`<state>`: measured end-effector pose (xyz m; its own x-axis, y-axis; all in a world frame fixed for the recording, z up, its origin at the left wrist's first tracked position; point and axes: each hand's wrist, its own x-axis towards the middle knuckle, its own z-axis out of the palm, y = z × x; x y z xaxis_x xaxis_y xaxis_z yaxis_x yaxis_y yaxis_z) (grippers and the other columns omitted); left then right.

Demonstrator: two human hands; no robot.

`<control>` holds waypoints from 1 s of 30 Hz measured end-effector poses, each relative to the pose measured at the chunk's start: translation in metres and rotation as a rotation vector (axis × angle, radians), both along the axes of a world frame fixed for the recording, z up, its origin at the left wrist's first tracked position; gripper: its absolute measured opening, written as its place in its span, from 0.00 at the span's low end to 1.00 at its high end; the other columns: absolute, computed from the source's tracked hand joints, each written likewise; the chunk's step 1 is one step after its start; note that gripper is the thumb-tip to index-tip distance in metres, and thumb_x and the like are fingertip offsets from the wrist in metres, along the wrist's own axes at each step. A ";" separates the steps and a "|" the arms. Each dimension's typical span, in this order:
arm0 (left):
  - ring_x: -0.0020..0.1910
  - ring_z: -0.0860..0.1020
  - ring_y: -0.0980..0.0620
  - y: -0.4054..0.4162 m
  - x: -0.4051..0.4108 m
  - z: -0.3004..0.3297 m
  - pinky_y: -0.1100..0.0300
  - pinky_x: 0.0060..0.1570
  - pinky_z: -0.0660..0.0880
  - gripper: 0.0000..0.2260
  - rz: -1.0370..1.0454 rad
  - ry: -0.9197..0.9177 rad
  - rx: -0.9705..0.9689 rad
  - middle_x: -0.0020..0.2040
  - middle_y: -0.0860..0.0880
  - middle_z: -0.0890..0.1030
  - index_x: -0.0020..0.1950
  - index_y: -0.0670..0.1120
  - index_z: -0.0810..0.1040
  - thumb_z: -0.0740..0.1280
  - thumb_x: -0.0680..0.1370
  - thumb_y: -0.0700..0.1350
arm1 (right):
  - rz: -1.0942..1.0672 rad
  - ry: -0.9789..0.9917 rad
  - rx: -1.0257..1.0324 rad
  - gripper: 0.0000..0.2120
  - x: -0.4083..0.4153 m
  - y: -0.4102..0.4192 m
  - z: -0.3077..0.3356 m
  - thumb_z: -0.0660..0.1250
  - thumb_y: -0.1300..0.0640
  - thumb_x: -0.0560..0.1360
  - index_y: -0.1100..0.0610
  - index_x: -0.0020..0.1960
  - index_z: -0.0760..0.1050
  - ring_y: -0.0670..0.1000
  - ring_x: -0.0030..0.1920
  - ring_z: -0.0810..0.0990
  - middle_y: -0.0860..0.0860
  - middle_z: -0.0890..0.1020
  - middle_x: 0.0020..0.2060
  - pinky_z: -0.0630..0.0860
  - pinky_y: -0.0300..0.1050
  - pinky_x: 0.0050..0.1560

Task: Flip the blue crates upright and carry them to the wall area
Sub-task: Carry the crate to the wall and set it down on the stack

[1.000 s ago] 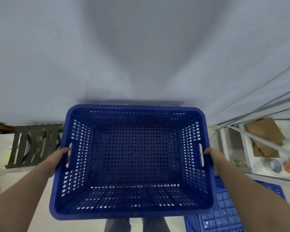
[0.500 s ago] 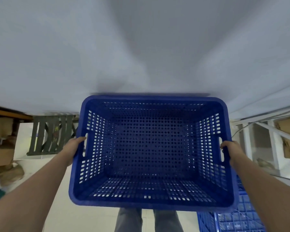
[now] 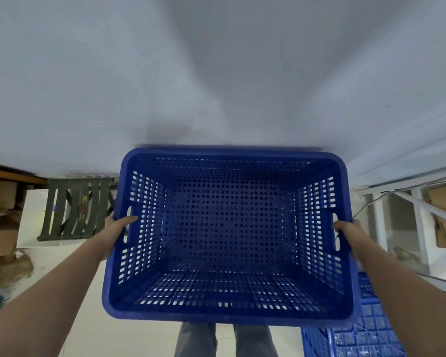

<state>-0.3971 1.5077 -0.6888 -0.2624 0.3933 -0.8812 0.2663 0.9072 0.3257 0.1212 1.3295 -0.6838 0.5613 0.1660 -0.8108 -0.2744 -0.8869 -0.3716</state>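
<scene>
I hold a blue perforated crate [image 3: 227,243] upright in front of me, its open top facing me and its far rim close to the white wall [image 3: 216,73]. My left hand [image 3: 117,229] grips the left side at the handle slot, thumb over the rim. On the opposite handle slot, my right hand [image 3: 348,229] grips the same way. A second blue crate [image 3: 358,336] lies bottom-up on the floor at the lower right, partly hidden by the held one.
A dark slatted folding stool [image 3: 75,210] stands left against the wall. Cardboard boxes [image 3: 0,222] sit under a bench at far left. A white metal rack [image 3: 407,217] with cardboard stands at right. The floor is pale tile.
The crate has shifted a little to the right in view and come closer to the wall. Both hands keep their hold on the handles.
</scene>
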 end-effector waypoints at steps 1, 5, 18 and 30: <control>0.60 0.75 0.34 -0.001 0.001 -0.003 0.34 0.56 0.74 0.34 0.002 0.037 0.017 0.64 0.40 0.72 0.74 0.50 0.56 0.71 0.73 0.49 | -0.007 0.001 0.008 0.24 0.000 -0.001 -0.001 0.63 0.63 0.76 0.61 0.69 0.60 0.59 0.43 0.73 0.57 0.73 0.47 0.72 0.55 0.49; 0.61 0.74 0.35 -0.005 0.000 -0.013 0.32 0.56 0.73 0.34 -0.011 0.115 0.085 0.68 0.40 0.68 0.71 0.50 0.58 0.73 0.71 0.48 | -0.040 -0.015 0.054 0.20 0.000 -0.003 -0.006 0.61 0.64 0.75 0.61 0.65 0.61 0.55 0.39 0.73 0.58 0.72 0.51 0.72 0.55 0.48; 0.63 0.72 0.32 -0.012 0.015 0.018 0.38 0.62 0.71 0.33 -0.332 0.250 0.094 0.70 0.36 0.67 0.76 0.44 0.57 0.69 0.75 0.47 | 0.012 -0.098 0.084 0.19 -0.017 -0.013 0.012 0.64 0.58 0.74 0.62 0.63 0.66 0.64 0.54 0.78 0.62 0.77 0.56 0.76 0.63 0.58; 0.69 0.71 0.44 -0.029 0.175 0.223 0.57 0.65 0.67 0.24 -1.139 0.304 0.625 0.73 0.42 0.69 0.75 0.41 0.63 0.60 0.81 0.46 | 0.993 -0.742 -0.044 0.25 -0.032 0.014 0.220 0.54 0.55 0.77 0.57 0.73 0.63 0.52 0.70 0.68 0.53 0.70 0.71 0.56 0.50 0.74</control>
<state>-0.2220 1.4784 -0.4659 0.3277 0.8365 -0.4392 0.9064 -0.1472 0.3959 0.0889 1.3431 -0.4638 0.5337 0.7620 -0.3668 0.7868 -0.6064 -0.1148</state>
